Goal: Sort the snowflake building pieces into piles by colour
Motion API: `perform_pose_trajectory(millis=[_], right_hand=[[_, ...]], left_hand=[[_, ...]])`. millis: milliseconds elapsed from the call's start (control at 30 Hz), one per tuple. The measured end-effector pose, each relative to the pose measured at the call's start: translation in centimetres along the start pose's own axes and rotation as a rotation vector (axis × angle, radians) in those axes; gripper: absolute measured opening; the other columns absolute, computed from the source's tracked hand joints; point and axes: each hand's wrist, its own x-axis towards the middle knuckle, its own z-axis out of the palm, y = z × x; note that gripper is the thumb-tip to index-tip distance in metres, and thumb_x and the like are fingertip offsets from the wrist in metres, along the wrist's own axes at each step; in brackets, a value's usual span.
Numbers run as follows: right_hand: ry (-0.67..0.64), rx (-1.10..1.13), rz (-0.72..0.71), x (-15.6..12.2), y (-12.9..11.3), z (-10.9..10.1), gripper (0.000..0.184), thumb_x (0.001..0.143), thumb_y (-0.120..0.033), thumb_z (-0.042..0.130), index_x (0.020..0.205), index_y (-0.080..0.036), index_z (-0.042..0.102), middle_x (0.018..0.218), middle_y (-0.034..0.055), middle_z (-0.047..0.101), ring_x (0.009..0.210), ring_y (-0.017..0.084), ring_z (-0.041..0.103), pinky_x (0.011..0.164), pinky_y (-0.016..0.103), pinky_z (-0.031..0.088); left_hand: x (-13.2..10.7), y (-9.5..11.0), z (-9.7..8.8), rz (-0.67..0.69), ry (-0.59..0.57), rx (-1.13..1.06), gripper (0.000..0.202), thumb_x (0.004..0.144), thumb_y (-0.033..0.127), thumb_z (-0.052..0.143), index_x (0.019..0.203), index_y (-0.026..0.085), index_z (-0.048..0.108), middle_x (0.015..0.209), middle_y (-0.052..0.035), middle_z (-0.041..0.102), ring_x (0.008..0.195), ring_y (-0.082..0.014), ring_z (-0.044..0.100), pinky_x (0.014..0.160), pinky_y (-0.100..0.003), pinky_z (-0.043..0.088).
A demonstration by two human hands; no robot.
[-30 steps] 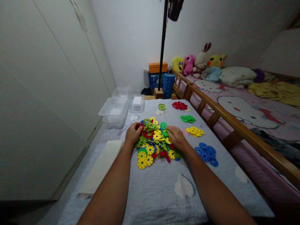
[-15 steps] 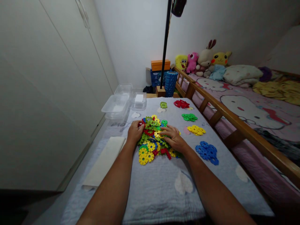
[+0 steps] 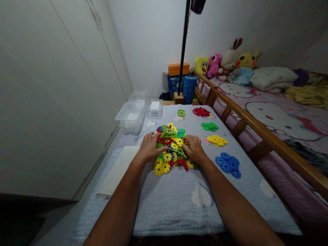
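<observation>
In the head view, both hands lie palm down on a heap of plastic flower pieces [image 3: 172,147], mixed in red, yellow, green and blue, on a grey quilt [image 3: 179,201]. The left hand [image 3: 150,147] covers the heap's left edge, its fingers [image 3: 161,147] loosely spread and pointing into the pieces. The right hand [image 3: 194,148] rests on the right edge with its fingers [image 3: 186,139] curled down among them. I cannot tell whether either hand has a piece pinched, since the fingertips are sunk in the heap.

To the right of the right fingers lie separate one-colour groups: blue pieces [image 3: 228,164] nearest, then yellow pieces [image 3: 216,140], green pieces [image 3: 209,126] and red pieces [image 3: 201,111] further out, with a small light-green group [image 3: 181,112] straight beyond the fingertips. Clear boxes [image 3: 130,114] stand beyond the left fingers.

By the look of it, the step is rummaging through the mixed heap. Freeing one piece calls for a light fingertip pinch, as the toothed pieces interlock and can drag neighbours along.
</observation>
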Motion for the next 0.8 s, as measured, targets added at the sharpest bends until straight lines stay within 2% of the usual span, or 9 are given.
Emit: perform_pose_trajectory(millis=[100,233,333,467,533,633,700,800], right_hand=[[-0.040,-0.003,-0.018,0.1,0.0,0.4,0.042,0.088,-0.029,0.055,0.129,-0.022,0.065,0.131,0.0118,0.066,0.128,0.032,0.047,0.111,0.052,0.027],[-0.109,0.005,-0.045,0.5,-0.5,0.6,0.041,0.087,-0.025,0.054,0.125,-0.025,0.068,0.133,0.0085,0.067,0.133,0.033,0.043,0.113,0.055,0.022],[-0.137,0.083,-0.098,0.6,-0.6,0.4,0.036,0.085,-0.023,0.054,0.117,-0.025,0.071,0.126,0.0073,0.070,0.128,0.029,0.048,0.113,0.051,0.026],[-0.107,0.178,-0.102,0.3,-0.5,0.1,0.037,0.085,-0.024,0.053,0.117,-0.021,0.070,0.125,0.0103,0.068,0.122,0.026,0.054,0.109,0.045,0.034],[-0.089,0.153,-0.090,0.1,-0.6,0.2,0.042,0.084,-0.024,0.054,0.123,-0.020,0.068,0.128,0.0118,0.066,0.126,0.028,0.051,0.111,0.048,0.032],[-0.130,0.106,-0.104,0.0,-1.3,0.4,0.046,0.083,-0.026,0.058,0.128,-0.021,0.066,0.132,0.0117,0.066,0.133,0.031,0.046,0.114,0.053,0.025],[-0.172,0.114,-0.135,0.1,-1.9,0.4,0.042,0.084,-0.028,0.060,0.125,-0.022,0.068,0.131,0.0103,0.067,0.133,0.031,0.046,0.114,0.055,0.023],[-0.187,0.173,-0.206,0.0,-2.5,0.1,0.029,0.086,-0.030,0.062,0.113,-0.024,0.072,0.121,0.0079,0.071,0.129,0.029,0.050,0.112,0.051,0.027]], left_hand=[[-2.6,-0.7,0.2,0.100,-0.137,0.005,0.110,0.053,0.065,0.085,0.148,0.030,0.042,0.155,-0.0146,0.039,0.145,-0.0414,0.034,0.118,-0.058,0.030],[-5.1,-0.9,1.3,0.090,-0.202,0.054,0.130,0.042,0.064,0.089,0.154,0.034,0.031,0.163,-0.0168,0.027,0.150,-0.0488,0.023,0.118,-0.065,0.027],[-5.6,-0.4,2.2,0.031,-0.150,0.054,0.133,0.043,0.059,0.090,0.156,0.029,0.026,0.166,-0.0197,0.022,0.151,-0.0500,0.020,0.118,-0.064,0.025],[-5.4,0.2,2.7,0.004,-0.114,0.007,0.127,0.051,0.057,0.087,0.156,0.025,0.025,0.164,-0.0208,0.025,0.152,-0.0467,0.020,0.120,-0.062,0.022],[-5.4,0.3,2.8,0.011,-0.097,-0.008,0.125,0.053,0.058,0.086,0.157,0.025,0.024,0.164,-0.0203,0.025,0.152,-0.0455,0.020,0.120,-0.061,0.022],[-5.3,0.2,3.0,0.024,-0.077,-0.015,0.125,0.055,0.059,0.085,0.157,0.026,0.023,0.164,-0.0195,0.025,0.152,-0.0448,0.019,0.121,-0.060,0.021],[-5.2,0.1,3.1,0.031,-0.084,-0.019,0.124,0.055,0.059,0.085,0.157,0.026,0.024,0.165,-0.0195,0.023,0.153,-0.0446,0.019,0.121,-0.059,0.021],[-5.1,-0.1,3.2,0.051,-0.104,-0.023,0.124,0.055,0.061,0.085,0.157,0.025,0.023,0.165,-0.0201,0.022,0.153,-0.0438,0.018,0.122,-0.059,0.020]])
